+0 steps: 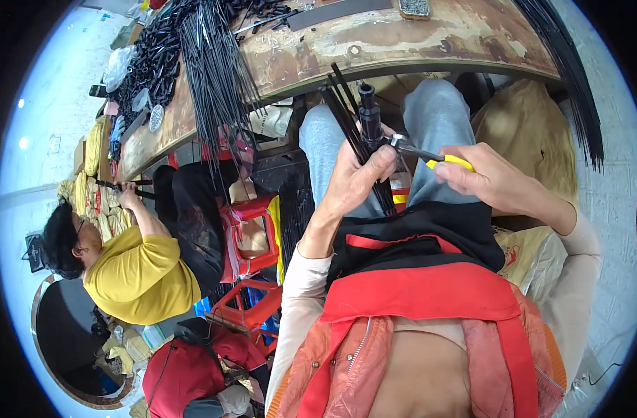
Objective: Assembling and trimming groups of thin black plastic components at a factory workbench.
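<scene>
Black stepped cylindrical fitting [369, 117], gripped above the lap, between knees in pale grey trousers [435, 111], just off the near edge of a scuffed brown wooden desk [465, 43]. Across the desk: a heaped pile of small black parts [151, 73], a long loose bundle of thin black rods [214, 83] overhanging the edge, a flat grey strip [341, 12] and a small tray of tiny pale pieces [415, 8]. To the sides, a whitish wall [611, 216], tan sacking [524, 132], a red plastic stool [247, 209] and a seated co-worker in a yellow top [144, 279].

Long axis of the fitting nearly upright in view, with ringed end toward the desk and slight lean to the left. Alongside, a handful of slim black rods [345, 120], slanting from lower right to upper left.

Left hand [360, 174] closed around both fitting and rods; right hand [480, 171] clamped on the yellow grip of a metal-headed hand tool [452, 162]. Hands near each other but apart; tool head beside the fitting, near the left thumb, contact impossible to tell.

Fitting smooth, glossy and round in section, with stepped collars; rods straight and narrow; desk top blotched and worn; trousers soft and creased.
</scene>
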Action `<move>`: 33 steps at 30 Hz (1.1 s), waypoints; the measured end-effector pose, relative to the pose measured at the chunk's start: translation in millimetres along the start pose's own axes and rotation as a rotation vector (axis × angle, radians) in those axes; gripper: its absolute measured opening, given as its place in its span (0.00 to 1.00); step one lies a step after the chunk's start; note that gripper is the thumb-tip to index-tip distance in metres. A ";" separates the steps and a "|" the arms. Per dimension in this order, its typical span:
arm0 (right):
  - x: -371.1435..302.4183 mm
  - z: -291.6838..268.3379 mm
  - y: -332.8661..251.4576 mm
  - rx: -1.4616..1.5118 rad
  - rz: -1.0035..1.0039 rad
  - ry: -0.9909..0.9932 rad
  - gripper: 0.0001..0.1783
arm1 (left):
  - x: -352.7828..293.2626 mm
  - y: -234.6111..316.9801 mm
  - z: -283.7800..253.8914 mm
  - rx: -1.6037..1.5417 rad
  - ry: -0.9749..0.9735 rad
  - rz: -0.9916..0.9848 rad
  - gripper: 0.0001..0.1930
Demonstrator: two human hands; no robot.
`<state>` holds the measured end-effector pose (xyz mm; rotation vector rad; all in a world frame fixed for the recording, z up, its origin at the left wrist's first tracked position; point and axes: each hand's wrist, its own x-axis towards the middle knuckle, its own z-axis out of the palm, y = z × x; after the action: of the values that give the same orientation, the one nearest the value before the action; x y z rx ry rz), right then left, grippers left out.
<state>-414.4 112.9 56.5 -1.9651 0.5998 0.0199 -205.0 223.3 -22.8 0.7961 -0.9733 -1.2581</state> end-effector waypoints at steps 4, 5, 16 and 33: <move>4.0 8.8 13.4 -0.001 -0.058 0.041 0.24 | 2.0 -1.9 -1.5 0.027 -0.011 -0.005 0.12; 4.1 10.3 14.0 -0.039 -0.030 0.012 0.23 | 1.1 -2.7 -1.4 0.040 -0.009 0.004 0.13; 3.1 17.1 10.8 0.366 -0.008 -0.138 0.21 | -8.4 -0.3 -2.1 0.050 -0.009 0.001 0.14; 42.8 -16.7 32.6 -0.078 -0.298 0.321 0.13 | 17.6 -3.3 -11.4 0.026 0.164 -0.011 0.18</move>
<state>-394.6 70.5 25.2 -2.1336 0.5100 -0.4697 -195.3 205.1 -27.6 0.9119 -0.8551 -1.1720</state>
